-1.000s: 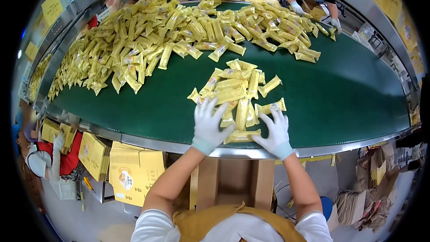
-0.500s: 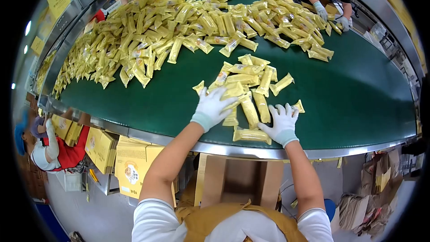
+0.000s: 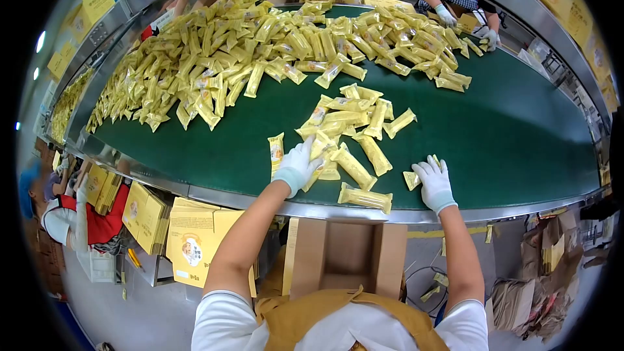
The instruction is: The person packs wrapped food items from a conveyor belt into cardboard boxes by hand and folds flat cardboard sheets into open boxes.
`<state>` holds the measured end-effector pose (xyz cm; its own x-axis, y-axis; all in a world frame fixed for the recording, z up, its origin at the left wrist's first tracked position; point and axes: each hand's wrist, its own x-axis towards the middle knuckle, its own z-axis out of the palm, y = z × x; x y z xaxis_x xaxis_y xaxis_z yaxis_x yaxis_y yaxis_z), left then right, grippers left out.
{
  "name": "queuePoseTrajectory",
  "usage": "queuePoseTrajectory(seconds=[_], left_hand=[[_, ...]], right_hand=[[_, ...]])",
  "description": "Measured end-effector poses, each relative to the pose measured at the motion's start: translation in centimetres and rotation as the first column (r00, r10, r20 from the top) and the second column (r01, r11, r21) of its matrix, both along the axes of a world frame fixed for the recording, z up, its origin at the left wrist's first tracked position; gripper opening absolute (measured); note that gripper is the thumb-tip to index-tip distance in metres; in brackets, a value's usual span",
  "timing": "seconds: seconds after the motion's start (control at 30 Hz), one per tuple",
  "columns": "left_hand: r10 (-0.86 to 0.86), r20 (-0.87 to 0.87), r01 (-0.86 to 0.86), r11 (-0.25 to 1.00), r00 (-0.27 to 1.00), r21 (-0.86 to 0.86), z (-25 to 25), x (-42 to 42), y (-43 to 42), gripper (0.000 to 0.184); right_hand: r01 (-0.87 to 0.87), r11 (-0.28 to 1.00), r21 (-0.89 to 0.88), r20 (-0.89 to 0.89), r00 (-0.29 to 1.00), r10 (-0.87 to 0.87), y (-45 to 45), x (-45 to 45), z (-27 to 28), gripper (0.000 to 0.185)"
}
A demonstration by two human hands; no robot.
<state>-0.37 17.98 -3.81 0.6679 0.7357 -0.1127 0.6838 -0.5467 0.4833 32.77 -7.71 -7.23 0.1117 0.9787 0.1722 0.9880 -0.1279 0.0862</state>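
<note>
The left hand (image 3: 297,166) has its fingers extended over yellow snack packets (image 3: 354,168) near the green belt's (image 3: 507,156) near edge; the right hand's (image 3: 434,183) curve over one packet (image 3: 411,181) farther right. I cannot tell whether either grips. Light, flat pressure should best spare the wrappers.

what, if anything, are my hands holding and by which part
Your right hand covers part of a yellow packet, one end showing; your left hand is at the small pile of packets. Whether either grips anything cannot be told.
</note>
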Motion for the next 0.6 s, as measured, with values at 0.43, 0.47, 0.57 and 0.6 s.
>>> queuePoseTrajectory(seconds=[0.43,0.47,0.57,0.6], left_hand=[[0.155,-0.075,-0.151,0.987,0.985,0.051,0.5,1.6,-3.9,0.068],[0.173,-0.014,-0.173,0.985,0.985,0.008,0.1,1.3,-3.5,0.068],[0.256,0.233,-0.245,0.967,0.938,-0.075,0.6,-0.7,-2.1,0.062],[0.322,0.206,-0.317,0.947,0.924,-0.061,2.6,-1.5,-1.8,0.061]], right_hand=[[-0.317,0.932,-0.178,-0.432,0.876,0.215,5.9,-12.1,4.9,0.041],[-0.318,0.917,-0.241,-0.396,0.895,0.206,6.3,-12.2,4.6,0.042],[-0.351,0.897,-0.268,-0.517,0.838,0.173,6.9,-10.9,6.8,0.045],[-0.29,0.908,-0.302,-0.585,0.808,0.063,7.2,-10.9,9.2,0.045]])
